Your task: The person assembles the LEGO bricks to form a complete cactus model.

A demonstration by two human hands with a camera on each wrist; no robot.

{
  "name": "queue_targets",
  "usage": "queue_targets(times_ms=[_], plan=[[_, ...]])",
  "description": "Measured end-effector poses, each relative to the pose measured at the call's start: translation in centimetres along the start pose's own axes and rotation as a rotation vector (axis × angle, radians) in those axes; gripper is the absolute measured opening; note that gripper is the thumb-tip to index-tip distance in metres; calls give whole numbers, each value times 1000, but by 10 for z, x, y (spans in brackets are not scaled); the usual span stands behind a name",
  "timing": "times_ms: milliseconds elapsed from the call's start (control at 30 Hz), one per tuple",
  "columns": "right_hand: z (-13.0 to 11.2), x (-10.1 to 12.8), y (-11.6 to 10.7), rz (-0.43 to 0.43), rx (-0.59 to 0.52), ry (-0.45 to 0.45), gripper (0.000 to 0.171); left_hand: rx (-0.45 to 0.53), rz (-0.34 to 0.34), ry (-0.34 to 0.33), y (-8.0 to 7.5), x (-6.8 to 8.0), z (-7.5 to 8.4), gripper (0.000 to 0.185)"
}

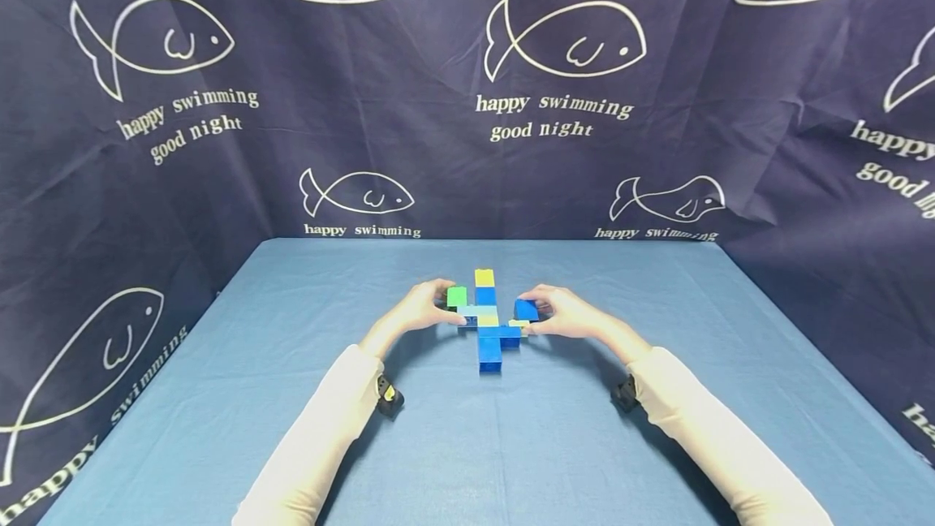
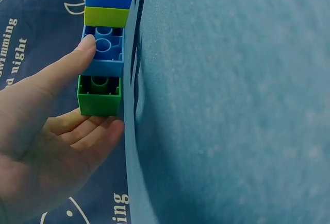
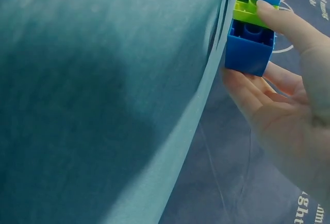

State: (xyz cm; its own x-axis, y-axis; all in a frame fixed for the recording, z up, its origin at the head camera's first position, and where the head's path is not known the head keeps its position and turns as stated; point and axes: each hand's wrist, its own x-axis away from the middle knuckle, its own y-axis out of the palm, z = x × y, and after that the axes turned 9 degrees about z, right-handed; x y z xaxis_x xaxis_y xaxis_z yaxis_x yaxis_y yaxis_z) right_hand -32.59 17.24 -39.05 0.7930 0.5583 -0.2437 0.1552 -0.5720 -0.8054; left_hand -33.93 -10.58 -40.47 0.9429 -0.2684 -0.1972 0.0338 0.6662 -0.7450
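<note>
A build of joined toy bricks (image 1: 490,354), in blue, light blue, yellow and green, lies between both hands over the middle of the table. My left hand (image 1: 421,307) grips its left side. In the left wrist view, that thumb presses a light blue brick (image 2: 103,68) while the fingertips touch the green brick (image 2: 99,104) at the end. On the right side, my right hand (image 1: 571,313) holds the build. Its thumb rests on a yellow-green brick (image 3: 246,15), and its fingers touch a blue end brick (image 3: 249,54). Hollow brick undersides show in both wrist views.
A blue cloth covers the table (image 1: 555,445). Behind it and at the sides hangs a dark curtain (image 1: 438,136) printed with white fish and words. Small black devices (image 1: 390,398) are worn at both wrists.
</note>
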Motion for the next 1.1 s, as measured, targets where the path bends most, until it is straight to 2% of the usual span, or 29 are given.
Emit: queue_targets(times_ms=[267, 533, 733, 1100], plan=[[-3, 2, 0, -34, -37, 45, 58, -28, -36, 10, 3, -1, -4, 76], [0, -2, 4, -63, -15, 74, 59, -28, -59, 17, 0, 0, -5, 75], [3, -6, 8, -67, -29, 71, 61, -28, -68, -19, -4, 4, -4, 81], [2, -5, 8, -58, -17, 66, 61, -1, -70, -34, -5, 6, -4, 70]])
